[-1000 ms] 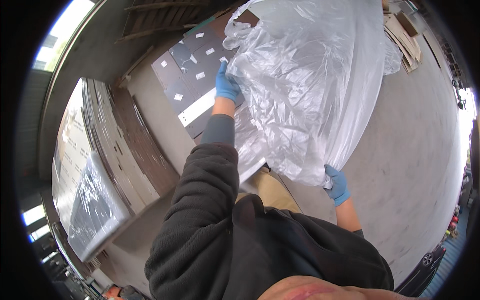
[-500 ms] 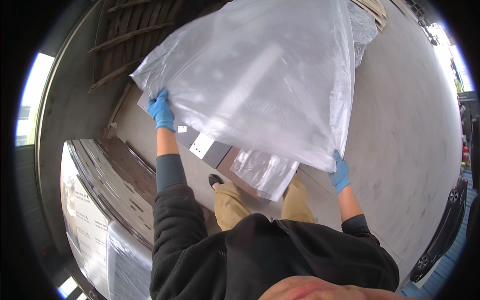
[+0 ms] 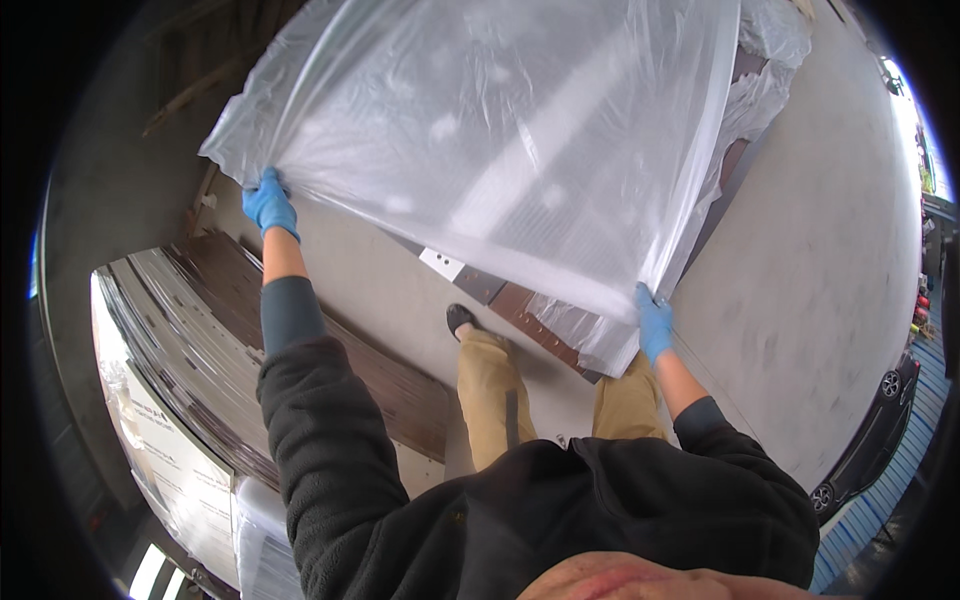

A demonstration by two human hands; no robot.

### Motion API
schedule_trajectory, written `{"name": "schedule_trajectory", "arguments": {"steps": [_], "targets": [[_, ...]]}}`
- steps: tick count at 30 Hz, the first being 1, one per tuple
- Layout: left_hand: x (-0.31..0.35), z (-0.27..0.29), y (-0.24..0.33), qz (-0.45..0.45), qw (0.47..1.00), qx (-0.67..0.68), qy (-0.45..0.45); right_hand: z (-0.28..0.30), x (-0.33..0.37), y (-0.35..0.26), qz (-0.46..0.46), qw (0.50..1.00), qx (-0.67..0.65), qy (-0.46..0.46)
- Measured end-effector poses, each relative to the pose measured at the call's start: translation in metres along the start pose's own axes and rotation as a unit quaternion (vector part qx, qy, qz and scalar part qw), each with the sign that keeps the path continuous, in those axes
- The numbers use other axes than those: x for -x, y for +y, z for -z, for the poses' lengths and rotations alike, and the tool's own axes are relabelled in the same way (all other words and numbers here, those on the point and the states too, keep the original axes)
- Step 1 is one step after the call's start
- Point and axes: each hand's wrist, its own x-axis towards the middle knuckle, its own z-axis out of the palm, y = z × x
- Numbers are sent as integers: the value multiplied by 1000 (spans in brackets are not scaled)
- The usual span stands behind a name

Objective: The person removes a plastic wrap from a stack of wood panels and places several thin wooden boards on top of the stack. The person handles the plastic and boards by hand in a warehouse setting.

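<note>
One creased, translucent sheet (image 3: 480,130) spans left hand (image 3: 269,204) to right hand (image 3: 655,324), fingers (image 3: 270,180) clutching its edge.

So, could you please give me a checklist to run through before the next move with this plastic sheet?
1. Left hand gripping the plastic sheet: ok.
2. Right hand gripping the near right part of it: ok.
3. Sheet spread between the hands: ok, though creased.
4. Brown panel fully beneath the sheet: not ok, its near end shows.
5. Far edge lying flat: cannot tell, it runs out of view.
6. Footing: left shoe on the floor; right shoe hidden, cannot tell.
</note>
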Motion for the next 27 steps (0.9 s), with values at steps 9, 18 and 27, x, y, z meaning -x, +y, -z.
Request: {"name": "schedule_trajectory", "arguments": {"steps": [9, 18, 27], "targets": [[-84, -11, -82, 52, 999, -12, 10, -116, 3, 59, 10, 999, 40, -34], [-160, -30, -150, 113, 991, -71, 5, -196, -5, 63, -74, 986, 144, 26], [-190, -39, -186, 111, 974, -197, 2, -236, -30, 76, -2, 997, 82, 10]]}}
